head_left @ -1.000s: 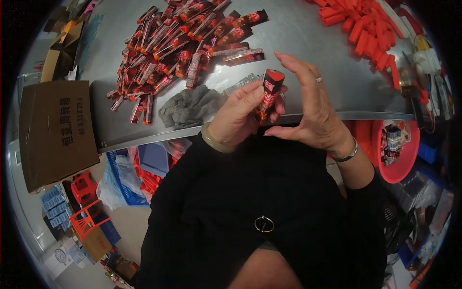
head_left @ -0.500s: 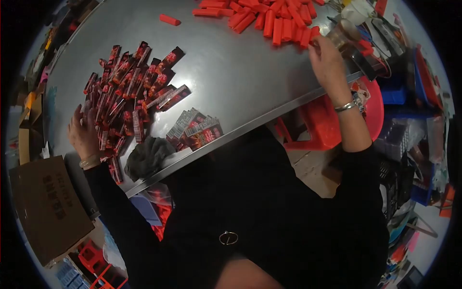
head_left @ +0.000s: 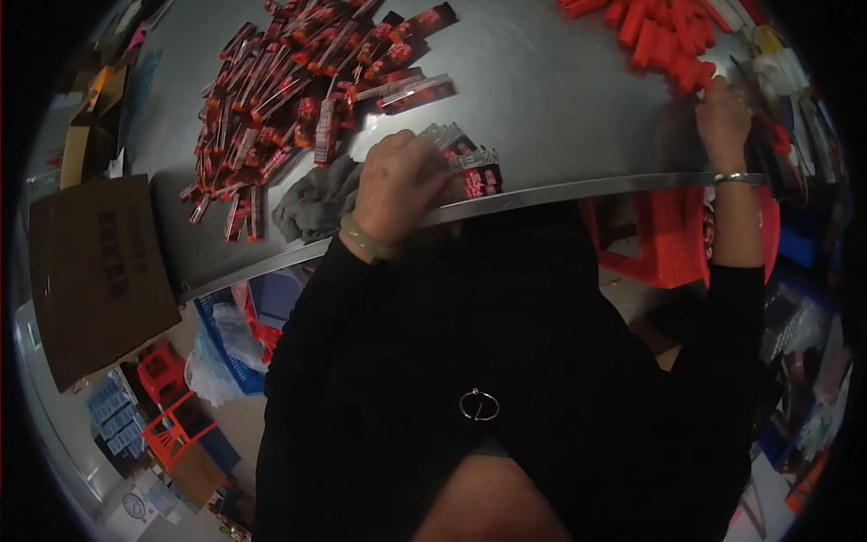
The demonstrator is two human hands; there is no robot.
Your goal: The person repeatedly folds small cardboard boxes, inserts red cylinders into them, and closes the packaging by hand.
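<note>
My left hand [head_left: 395, 185] lies at the table's front edge with its fingers curled onto the near end of a small pile of printed card sleeves [head_left: 481, 173], dark red with barcodes. Its fingertips are partly hidden and blurred. At the far right, my right hand [head_left: 725, 122] pinches the end of a plain red block [head_left: 694, 76] at the side of a heap of similar red blocks [head_left: 664, 41]. A large heap of dark printed sticks [head_left: 298, 86] spreads over the table's left part.
A grey cloth [head_left: 312, 200] lies between the printed heap and my left hand. A cardboard box [head_left: 104, 271] stands off the table's left end. Below the metal edge [head_left: 578, 187] is a red plastic stool [head_left: 664, 239]. Assorted clutter crowds the right side.
My left hand has moved from the left side of the printed heap to the card sleeves at the front edge. My right hand stays by the red blocks. The view has shifted and turned.
</note>
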